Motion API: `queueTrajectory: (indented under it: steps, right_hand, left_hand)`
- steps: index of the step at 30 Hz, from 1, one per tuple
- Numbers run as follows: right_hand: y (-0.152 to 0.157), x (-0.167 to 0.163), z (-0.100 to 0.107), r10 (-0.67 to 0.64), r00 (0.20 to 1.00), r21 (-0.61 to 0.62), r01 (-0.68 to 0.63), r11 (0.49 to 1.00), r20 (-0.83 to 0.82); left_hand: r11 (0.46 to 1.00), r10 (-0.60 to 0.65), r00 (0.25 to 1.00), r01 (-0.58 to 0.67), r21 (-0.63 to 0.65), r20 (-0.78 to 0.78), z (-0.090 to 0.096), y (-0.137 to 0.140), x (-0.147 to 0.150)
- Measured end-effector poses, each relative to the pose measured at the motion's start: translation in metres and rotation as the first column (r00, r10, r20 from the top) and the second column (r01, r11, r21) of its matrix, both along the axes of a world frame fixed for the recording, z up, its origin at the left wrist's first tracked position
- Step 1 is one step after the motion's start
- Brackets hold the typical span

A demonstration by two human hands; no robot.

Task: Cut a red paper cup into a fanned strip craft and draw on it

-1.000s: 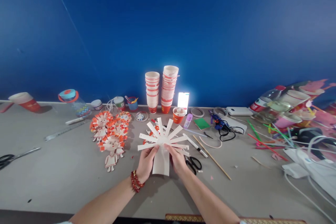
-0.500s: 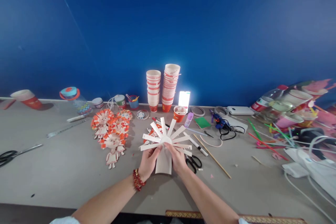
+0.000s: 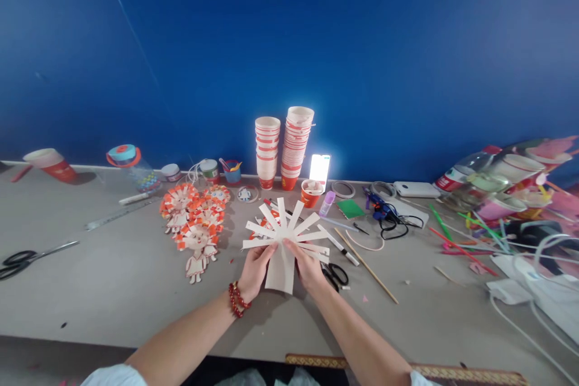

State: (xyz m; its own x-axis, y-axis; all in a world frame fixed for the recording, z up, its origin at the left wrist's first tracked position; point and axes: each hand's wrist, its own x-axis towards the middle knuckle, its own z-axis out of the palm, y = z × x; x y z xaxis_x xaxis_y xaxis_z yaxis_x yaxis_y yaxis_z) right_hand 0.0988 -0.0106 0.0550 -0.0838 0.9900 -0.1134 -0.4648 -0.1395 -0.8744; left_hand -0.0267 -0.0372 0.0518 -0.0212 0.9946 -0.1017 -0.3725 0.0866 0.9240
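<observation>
Both hands grip a white paper cutout (image 3: 281, 268) above the grey table. Its upper part fans out into several narrow strips, and a plain wide tab hangs below. My left hand (image 3: 257, 266) pinches its left side, thumb on the front; a red bead bracelet circles that wrist. My right hand (image 3: 308, 264) pinches the right side with its thumb near the centre. The fingers behind the paper are hidden. Black-handled scissors (image 3: 337, 277) lie beside my right hand, partly covered by it. Orange-and-white paper figures (image 3: 196, 238) lie in a pile to the left.
Two stacks of paper cups (image 3: 266, 154) stand against the blue partition (image 3: 289, 30), near a lit phone (image 3: 320, 167). Right of the hands lie a marker (image 3: 339, 246), a wooden stick (image 3: 368, 268) and a blue glue gun (image 3: 382, 210). More scissors (image 3: 31, 258) lie far left.
The paper cutout has shifted slightly and its upper part looks flatter, with both hands still holding it. The camera view has moved a little.
</observation>
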Motion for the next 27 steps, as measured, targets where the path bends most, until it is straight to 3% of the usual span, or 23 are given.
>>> queueTrajectory:
  steps: [9, 16, 20, 27]
  right_hand:
    - [0.004, 0.003, -0.003, 0.023, 0.998, 0.071, -0.027, 0.997, 0.062]
    - [0.007, 0.005, -0.002, -0.016, 0.995, 0.110, 0.005, 0.994, 0.100]
    - [0.006, 0.004, 0.002, 0.042, 0.992, 0.133, -0.058, 0.989, 0.117]
    - [-0.001, 0.000, 0.007, 0.138, 0.972, 0.203, -0.177, 0.963, 0.191]
  left_hand:
    - [0.998, -0.017, 0.993, 0.025, 0.064, -0.114, 0.001, 0.004, -0.002]
    - [0.985, -0.127, 0.954, 0.155, 0.081, -0.271, 0.004, 0.004, -0.005]
    - [0.987, -0.061, 0.937, 0.108, 0.119, -0.345, 0.003, 0.004, -0.006]
    - [0.978, 0.160, 0.907, -0.092, 0.187, -0.389, 0.001, 0.005, -0.014]
